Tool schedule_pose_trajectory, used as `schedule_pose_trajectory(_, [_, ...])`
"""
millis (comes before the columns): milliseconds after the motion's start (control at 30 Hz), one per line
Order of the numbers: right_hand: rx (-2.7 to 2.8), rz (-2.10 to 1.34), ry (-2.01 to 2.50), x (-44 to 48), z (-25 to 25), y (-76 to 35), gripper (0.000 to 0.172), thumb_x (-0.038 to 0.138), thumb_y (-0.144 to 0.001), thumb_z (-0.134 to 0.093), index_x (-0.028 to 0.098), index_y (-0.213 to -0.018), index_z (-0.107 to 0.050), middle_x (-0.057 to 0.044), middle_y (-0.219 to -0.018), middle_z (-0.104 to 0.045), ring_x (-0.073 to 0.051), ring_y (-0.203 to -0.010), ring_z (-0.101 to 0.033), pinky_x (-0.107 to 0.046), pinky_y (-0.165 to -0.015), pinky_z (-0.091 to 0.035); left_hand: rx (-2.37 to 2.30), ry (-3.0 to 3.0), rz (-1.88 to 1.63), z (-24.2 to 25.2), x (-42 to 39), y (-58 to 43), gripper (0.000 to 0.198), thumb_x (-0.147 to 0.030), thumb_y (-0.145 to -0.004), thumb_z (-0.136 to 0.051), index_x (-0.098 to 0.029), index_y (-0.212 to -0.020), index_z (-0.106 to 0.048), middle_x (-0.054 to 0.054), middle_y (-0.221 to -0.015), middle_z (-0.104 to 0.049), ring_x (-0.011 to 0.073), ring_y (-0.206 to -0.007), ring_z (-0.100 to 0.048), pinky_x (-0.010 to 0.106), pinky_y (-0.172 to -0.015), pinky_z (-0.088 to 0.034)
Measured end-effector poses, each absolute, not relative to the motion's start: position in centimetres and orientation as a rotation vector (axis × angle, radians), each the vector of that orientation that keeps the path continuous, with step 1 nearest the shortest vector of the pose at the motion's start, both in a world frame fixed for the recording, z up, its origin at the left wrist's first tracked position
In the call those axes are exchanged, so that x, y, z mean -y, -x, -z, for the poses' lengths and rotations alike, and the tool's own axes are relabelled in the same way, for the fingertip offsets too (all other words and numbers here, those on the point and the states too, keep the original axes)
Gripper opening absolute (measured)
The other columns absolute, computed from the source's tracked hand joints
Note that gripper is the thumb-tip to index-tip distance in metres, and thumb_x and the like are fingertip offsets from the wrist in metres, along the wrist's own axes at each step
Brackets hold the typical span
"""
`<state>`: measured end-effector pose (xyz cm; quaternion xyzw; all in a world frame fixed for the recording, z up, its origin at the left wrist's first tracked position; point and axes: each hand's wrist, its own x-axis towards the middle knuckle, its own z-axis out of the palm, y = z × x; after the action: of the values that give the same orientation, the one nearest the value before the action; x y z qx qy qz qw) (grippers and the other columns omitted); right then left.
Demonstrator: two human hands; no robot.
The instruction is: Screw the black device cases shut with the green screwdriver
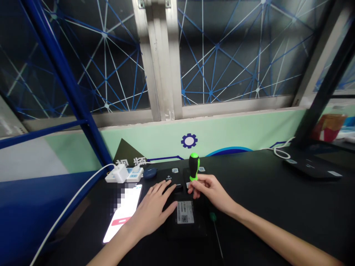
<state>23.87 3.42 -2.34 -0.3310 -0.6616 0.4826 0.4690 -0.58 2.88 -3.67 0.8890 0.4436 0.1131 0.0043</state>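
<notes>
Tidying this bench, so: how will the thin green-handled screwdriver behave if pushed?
The screwdriver likely rolls, its handle looking round on the flat black tabletop. Its thin shaft looks stiff, and so slim a tool is probably light.

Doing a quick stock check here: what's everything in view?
screwdriver: 1, black and green handle, upright in the right hand
small screwdriver: 1, green handle, lying on the bench, right of the labelled box
labelled box: 1, black with white label, on the bench below the hands
black device: 1, black, under the left hand's fingers
smartphone: 1, lit, left on the bench
power strip: 1, white, at the bench's far edge
oval case: 1, dark blue, beside the power strip
black pad: 1, black, far right on the bench
bench: 1, black, under everything
left hand: 1, resting on the black device
right hand: 1, gripping the screwdriver
</notes>
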Motion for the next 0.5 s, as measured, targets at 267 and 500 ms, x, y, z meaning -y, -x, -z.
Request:
schedule_pose_trajectory(267, [1.518, -1.166, 0.888, -3.49, 2.67, -23.84, 0.040, 0.052, -0.080, -0.071, 0.014, -0.071, -0.063, -0.003, -0.065, -0.067, -0.013, -0.052, -0.061, -0.025, -0.054, -0.050, -1.401, -2.787, -0.360, 3.82, -3.01, 0.66, 0.052, -0.054, -0.102, -0.035, -0.032, -0.150, -0.034, 0.004, -0.156, -0.034, 0.0295, -0.143, -0.030, 0.051, -0.112, -0.033])
schedule_pose_trajectory(500, [1.586, -1.172, 0.814, -3.07, 2.21, -24.03, 0.040, 0.053, -0.089, -0.062, 0.014, -0.080, -0.068, -0.005, -0.072, -0.068, -0.013, -0.058, -0.060, -0.026, -0.059, -0.049, -1.383, -2.800, -0.360, 3.68, -2.99, 0.63, 0.052, -0.053, -0.102, -0.034, -0.031, -0.150, -0.034, 0.005, -0.155, -0.036, 0.0297, -0.142, -0.033, 0.050, -0.111, -0.034])
